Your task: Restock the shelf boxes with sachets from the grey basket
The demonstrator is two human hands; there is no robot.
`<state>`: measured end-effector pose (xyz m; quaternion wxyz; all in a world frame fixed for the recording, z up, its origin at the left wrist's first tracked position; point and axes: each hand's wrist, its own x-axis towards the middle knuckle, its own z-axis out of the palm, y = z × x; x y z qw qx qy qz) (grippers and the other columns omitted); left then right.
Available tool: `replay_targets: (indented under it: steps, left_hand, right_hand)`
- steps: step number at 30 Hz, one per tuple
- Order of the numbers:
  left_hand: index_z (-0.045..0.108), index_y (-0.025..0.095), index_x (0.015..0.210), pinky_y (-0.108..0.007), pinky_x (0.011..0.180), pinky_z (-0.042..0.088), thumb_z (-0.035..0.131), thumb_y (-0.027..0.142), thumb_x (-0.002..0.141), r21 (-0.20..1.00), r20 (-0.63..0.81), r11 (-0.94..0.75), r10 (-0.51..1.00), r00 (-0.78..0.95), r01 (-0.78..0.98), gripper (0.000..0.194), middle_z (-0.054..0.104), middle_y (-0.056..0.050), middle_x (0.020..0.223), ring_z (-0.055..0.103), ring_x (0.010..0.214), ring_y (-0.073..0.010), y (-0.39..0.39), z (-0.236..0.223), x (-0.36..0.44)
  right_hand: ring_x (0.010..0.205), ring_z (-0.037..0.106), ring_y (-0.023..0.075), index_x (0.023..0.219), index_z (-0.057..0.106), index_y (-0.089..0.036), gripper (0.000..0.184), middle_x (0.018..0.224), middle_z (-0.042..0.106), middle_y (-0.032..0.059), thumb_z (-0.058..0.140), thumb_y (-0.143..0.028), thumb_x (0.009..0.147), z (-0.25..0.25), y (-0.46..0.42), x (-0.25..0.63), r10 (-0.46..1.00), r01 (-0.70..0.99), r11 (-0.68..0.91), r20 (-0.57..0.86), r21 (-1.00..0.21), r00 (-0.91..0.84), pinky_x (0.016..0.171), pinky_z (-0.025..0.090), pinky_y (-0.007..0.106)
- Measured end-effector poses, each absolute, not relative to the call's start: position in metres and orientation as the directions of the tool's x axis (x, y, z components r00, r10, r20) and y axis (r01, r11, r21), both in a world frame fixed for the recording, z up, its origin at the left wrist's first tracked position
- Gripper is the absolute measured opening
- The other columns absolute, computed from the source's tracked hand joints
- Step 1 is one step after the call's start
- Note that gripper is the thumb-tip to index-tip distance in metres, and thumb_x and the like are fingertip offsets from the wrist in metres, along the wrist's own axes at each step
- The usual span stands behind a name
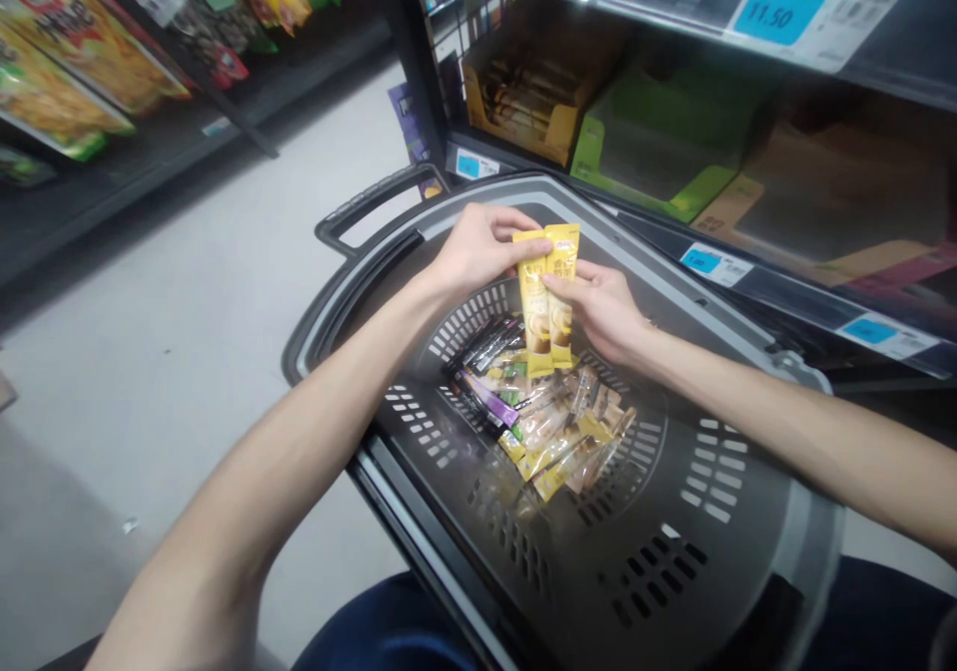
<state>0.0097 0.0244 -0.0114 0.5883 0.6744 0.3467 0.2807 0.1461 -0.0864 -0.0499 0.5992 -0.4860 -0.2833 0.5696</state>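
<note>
- Nearest: bare forearms (321, 422), over shopping basket (538, 190).
- Left hand (478, 244) and right hand (605, 307) close together, pinching two yellow stick sachets (536, 327) above basket.
- Progress, judged: mixed packet heap (549, 417) on basket floor; held pair not yet released.
- Shelf (793, 294): tan carton (562, 135) holds packets; green carton (590, 158), contents indiscernible.

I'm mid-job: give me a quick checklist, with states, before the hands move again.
1. Left hand on the yellow sachets, near their top: ok.
2. Right hand on them too, thumb in front: ok.
3. Both sachets side by side, printed faces visible: ok.
4. Sachets held over the basket: ok.
5. Pile in the basket neatly sorted: not ok, jumbled.
6. Pile count: cannot tell, packets overlap.
</note>
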Motion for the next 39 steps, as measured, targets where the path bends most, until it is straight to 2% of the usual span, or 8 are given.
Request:
replay_targets:
  steps: [6, 13, 17, 20, 24, 28, 35, 39]
  left_hand:
    - [0.073, 0.007, 0.088, -0.021, 0.051, 0.045, 0.082, 0.016, 0.076, 0.989, -0.018, -0.075, 0.792, 0.610, 0.126, 0.017, 0.071, -0.007, 0.074, 0.057, 0.055, -0.0075, 0.024, -0.013, 0.010]
    - [0.074, 0.009, 0.091, -0.021, 0.051, 0.043, 0.082, 0.022, 0.076, 0.973, 0.013, -0.152, 0.788, 0.615, 0.175, 0.021, 0.073, -0.008, 0.081, 0.055, 0.057, -0.0072, 0.025, -0.017, 0.009]
    - [0.074, 0.009, 0.091, -0.020, 0.058, 0.048, 0.082, 0.023, 0.075, 0.974, 0.046, -0.169, 0.798, 0.601, 0.151, 0.023, 0.075, -0.010, 0.093, 0.063, 0.072, -0.0105, 0.021, -0.018, 0.013]
    - [0.070, 0.008, 0.110, -0.022, 0.068, 0.054, 0.077, 0.026, 0.081, 0.984, 0.019, -0.117, 0.820, 0.572, 0.136, 0.035, 0.074, -0.014, 0.109, 0.068, 0.088, -0.0146, 0.017, -0.017, 0.017]
    - [0.047, 0.010, 0.144, -0.035, 0.082, 0.061, 0.077, 0.037, 0.082, 0.971, -0.066, -0.096, 0.769, 0.635, 0.218, 0.075, 0.061, -0.022, 0.138, 0.070, 0.103, -0.0224, 0.016, -0.019, 0.015]
    - [0.031, 0.012, 0.157, -0.046, 0.096, 0.059, 0.084, 0.047, 0.072, 0.857, -0.117, -0.331, 0.621, 0.775, 0.395, 0.106, 0.063, -0.023, 0.136, 0.070, 0.110, -0.0311, 0.008, -0.026, 0.013]
    - [0.009, 0.007, 0.163, -0.051, 0.108, 0.053, 0.066, 0.032, 0.076, 0.588, -0.100, -0.635, 0.559, 0.823, 0.502, 0.107, 0.045, -0.027, 0.157, 0.061, 0.131, -0.0408, -0.017, -0.031, 0.024]
    - [0.021, 0.013, 0.161, -0.051, 0.104, 0.055, 0.057, 0.029, 0.080, 0.381, -0.072, -0.779, 0.512, 0.856, 0.498, 0.090, 0.049, -0.020, 0.155, 0.064, 0.127, -0.0394, -0.001, -0.032, 0.016]
  right_hand:
    - [0.075, 0.072, 0.0154, 0.095, 0.079, -0.018, 0.034, 0.095, 0.080, 0.0049, 0.089, -0.041, 0.071, -0.053, -0.086, 0.146, 0.947, -0.388, -0.124, -0.225, -0.913, 0.227, 0.077, 0.059, 0.032]
    - [0.083, 0.074, 0.0170, 0.096, 0.079, -0.016, 0.037, 0.097, 0.080, 0.0062, 0.093, -0.029, 0.065, -0.049, -0.087, 0.144, 0.947, -0.381, -0.134, -0.231, -0.915, 0.224, 0.086, 0.061, 0.036]
    - [0.077, 0.075, 0.0183, 0.092, 0.080, -0.015, 0.037, 0.091, 0.081, 0.0062, 0.095, -0.027, 0.061, -0.047, -0.089, 0.142, 0.924, -0.344, -0.073, -0.193, -0.936, 0.330, 0.079, 0.063, 0.037]
    - [0.076, 0.076, 0.0188, 0.092, 0.080, -0.014, 0.035, 0.090, 0.081, 0.0067, 0.093, -0.026, 0.062, -0.047, -0.088, 0.143, 0.897, -0.334, -0.023, -0.167, -0.942, 0.409, 0.078, 0.064, 0.037]
    - [0.081, 0.076, 0.0209, 0.095, 0.077, -0.013, 0.035, 0.096, 0.081, 0.0087, 0.090, -0.026, 0.065, -0.049, -0.084, 0.146, 0.827, -0.331, 0.068, -0.133, -0.941, 0.547, 0.082, 0.064, 0.039]
    - [0.091, 0.077, 0.0231, 0.098, 0.073, -0.014, 0.040, 0.103, 0.080, 0.0105, 0.089, -0.025, 0.063, -0.052, -0.081, 0.147, 0.788, -0.365, 0.108, -0.144, -0.925, 0.599, 0.089, 0.062, 0.040]
    - [0.091, 0.075, 0.0215, 0.098, 0.070, -0.015, 0.038, 0.107, 0.078, 0.0089, 0.086, -0.024, 0.064, -0.047, -0.082, 0.142, 0.709, -0.433, 0.112, -0.233, -0.894, 0.666, 0.087, 0.062, 0.035]
    - [0.084, 0.075, 0.0200, 0.101, 0.072, -0.015, 0.036, 0.101, 0.078, 0.0070, 0.085, -0.028, 0.070, -0.039, -0.087, 0.139, 0.778, -0.490, 0.003, -0.306, -0.871, 0.548, 0.074, 0.064, 0.032]
